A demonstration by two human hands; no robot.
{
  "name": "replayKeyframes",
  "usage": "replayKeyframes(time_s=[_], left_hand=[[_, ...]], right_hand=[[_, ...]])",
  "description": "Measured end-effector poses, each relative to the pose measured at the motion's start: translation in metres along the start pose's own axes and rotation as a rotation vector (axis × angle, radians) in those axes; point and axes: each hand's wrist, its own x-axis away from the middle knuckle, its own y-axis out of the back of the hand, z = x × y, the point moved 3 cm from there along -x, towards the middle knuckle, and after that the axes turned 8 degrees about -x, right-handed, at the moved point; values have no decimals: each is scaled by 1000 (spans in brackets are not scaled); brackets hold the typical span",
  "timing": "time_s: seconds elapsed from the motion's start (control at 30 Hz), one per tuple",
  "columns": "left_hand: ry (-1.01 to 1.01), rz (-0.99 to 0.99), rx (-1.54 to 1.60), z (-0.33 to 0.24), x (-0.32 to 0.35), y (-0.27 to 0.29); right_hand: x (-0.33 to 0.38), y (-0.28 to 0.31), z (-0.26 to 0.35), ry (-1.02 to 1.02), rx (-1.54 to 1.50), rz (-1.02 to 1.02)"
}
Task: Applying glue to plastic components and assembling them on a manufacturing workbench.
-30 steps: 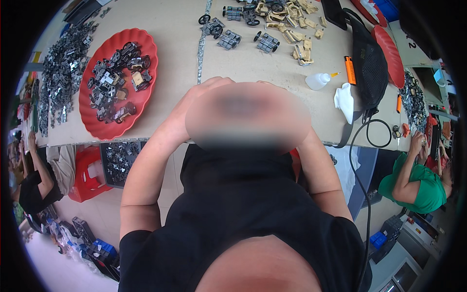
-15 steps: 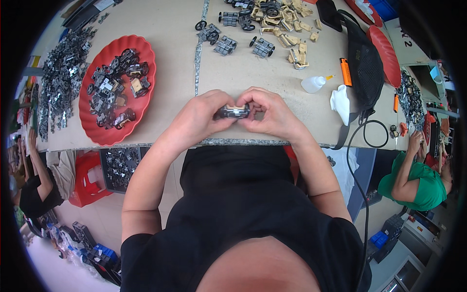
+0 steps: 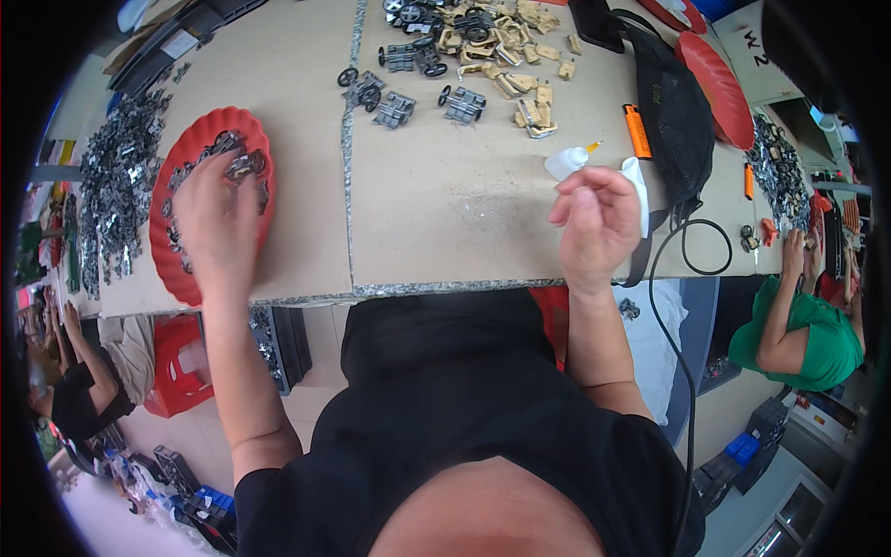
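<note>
My left hand (image 3: 218,213) is over the red scalloped dish (image 3: 176,286), smeared by motion, so its fingers cannot be read. Small grey and black wheeled toy parts (image 3: 246,165) lie in the dish, partly hidden by that hand. My right hand (image 3: 599,227) hovers near the table's front edge at the right, its fingers loosely bent and apart, with nothing visible in them. Just beyond its fingertips is a small white squeeze bottle (image 3: 566,164) with an orange tip. A crumpled white tissue (image 3: 638,190) is partly behind this hand.
Grey wheeled chassis pieces (image 3: 396,110) and tan plastic parts (image 3: 535,116) lie at the far middle. A black bag (image 3: 673,121), an orange lighter (image 3: 637,132) and a black cable (image 3: 670,316) are at right. Small grey parts (image 3: 111,186) are heaped at far left. A person in green (image 3: 789,334) works at right.
My hands have parted from the small wheeled assembly they held together at the middle. The left has swung to the red dish, the right toward the white bottle. The view has shifted slightly.
</note>
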Motion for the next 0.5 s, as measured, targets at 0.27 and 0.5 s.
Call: replayKeyframes(time_s=[0.27,0.5], left_hand=[[-404,131,539,-173,-40,-84],[-570,281,385,-209,-54,-120]], right_hand=[[-14,51,-12,38,248,-237],[-17,50,-36,-102,488,41]])
